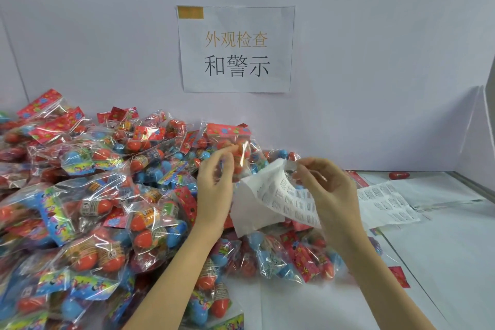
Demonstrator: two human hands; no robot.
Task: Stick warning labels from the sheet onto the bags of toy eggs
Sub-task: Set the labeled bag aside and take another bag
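I see a pale wall (pixel 107 21) at the far side with a paper sign (pixel 237 49) taped to it, printed in Chinese characters, an orange tape patch in its upper left corner. Below it runs a white table (pixel 442 249). The left half of the table is buried under a heap of clear bags (pixel 88 195) filled with orange and blue toy eggs, each with a bright header card. One bag (pixel 233 147) stands up at the far edge of the heap, just beyond my hands.

My left hand (pixel 215 190) is raised over the pile, fingers loosely curled with the thumb and fingertips close together near that bag; I cannot tell whether it pinches anything. My right hand (pixel 326 190) grasps the top edge of the label sheet (pixel 270 195) between thumb and fingers, a small label (pixel 290 166) at the fingertips there. The sheet is curled and folded, hanging between the two hands above the bags, printed rows of small text on its right face, blank backing on the left.

A second sheet (pixel 385 206) of labels lies flat on the table to the right, partly behind my right hand. A lone red egg (pixel 399 175) rests far right near the wall. A red card (pixel 399 277) lies on the table nearer me, right of my forearm.
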